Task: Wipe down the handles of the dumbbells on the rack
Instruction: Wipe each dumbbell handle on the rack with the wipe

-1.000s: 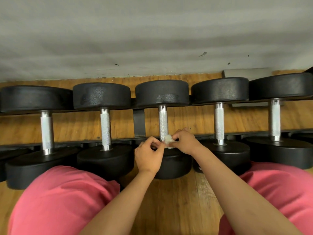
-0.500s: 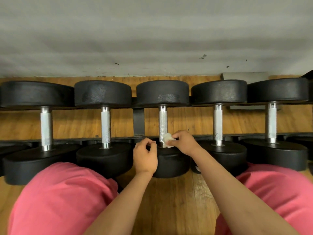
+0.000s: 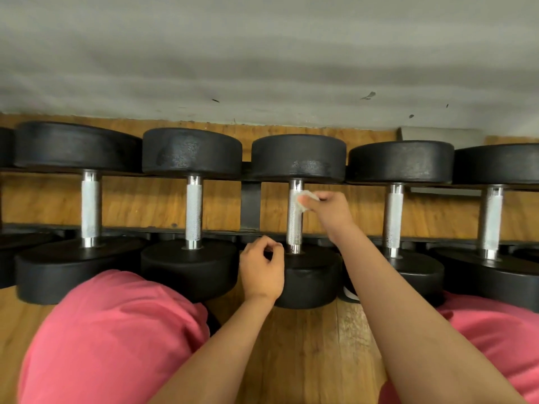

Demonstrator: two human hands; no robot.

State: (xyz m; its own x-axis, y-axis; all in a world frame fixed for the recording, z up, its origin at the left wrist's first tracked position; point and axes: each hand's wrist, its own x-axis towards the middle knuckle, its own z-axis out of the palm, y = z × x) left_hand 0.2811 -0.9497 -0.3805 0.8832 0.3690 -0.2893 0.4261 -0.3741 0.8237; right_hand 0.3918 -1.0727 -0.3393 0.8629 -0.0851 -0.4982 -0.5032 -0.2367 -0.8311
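1 head-worn view, forward and down, close above the dumbbell rack (image 3: 250, 205)

A grey wall (image 3: 262, 53) meets the wooden floor (image 3: 306, 360), with what may be a grey box (image 3: 440, 134) at its foot.
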